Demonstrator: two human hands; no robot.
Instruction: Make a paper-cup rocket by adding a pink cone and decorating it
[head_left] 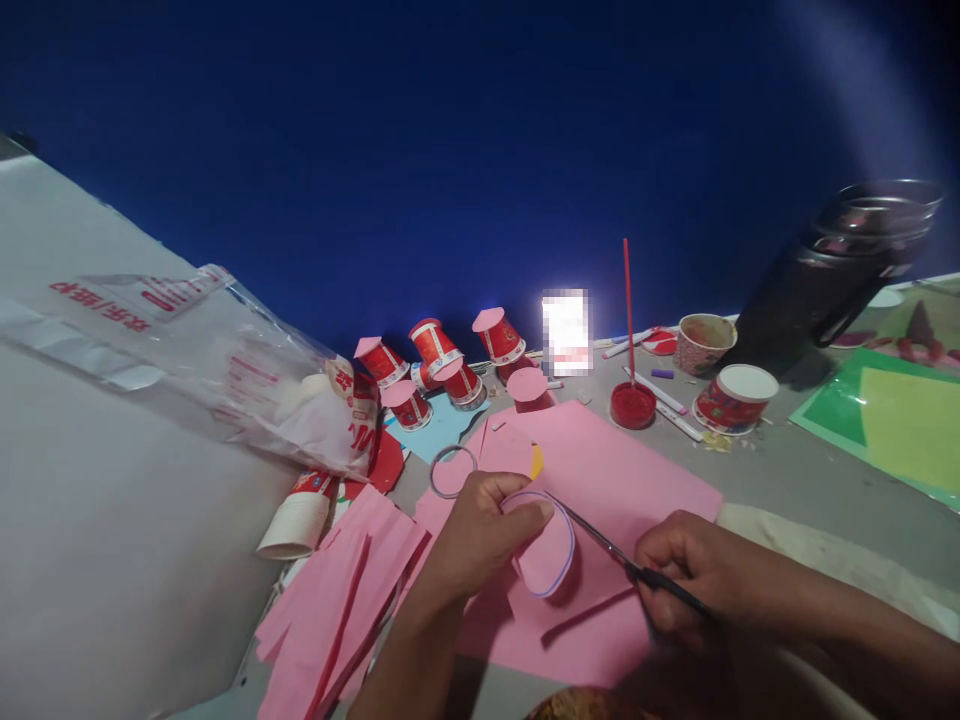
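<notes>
Left hand (491, 530), lower centre of frame: thumb and fingers pinching a pink paper disc (546, 565) with a blue outline; disc at lower centre, just right of the hand
Right hand (675, 570), lower right of centre: closed round the handles of dark scissors (611, 550), blades pointing upper left, tips at the disc's upper edge
Pink sheet (645, 470), centre, beneath the hands
Pink paper strips (360, 600), lower left, in a loose heap
Grey ring (433, 472), left of centre
Red paper cups (502, 342), mid-frame, several topped with pink discs
Black flask (810, 270), upper right, tilted
</notes>
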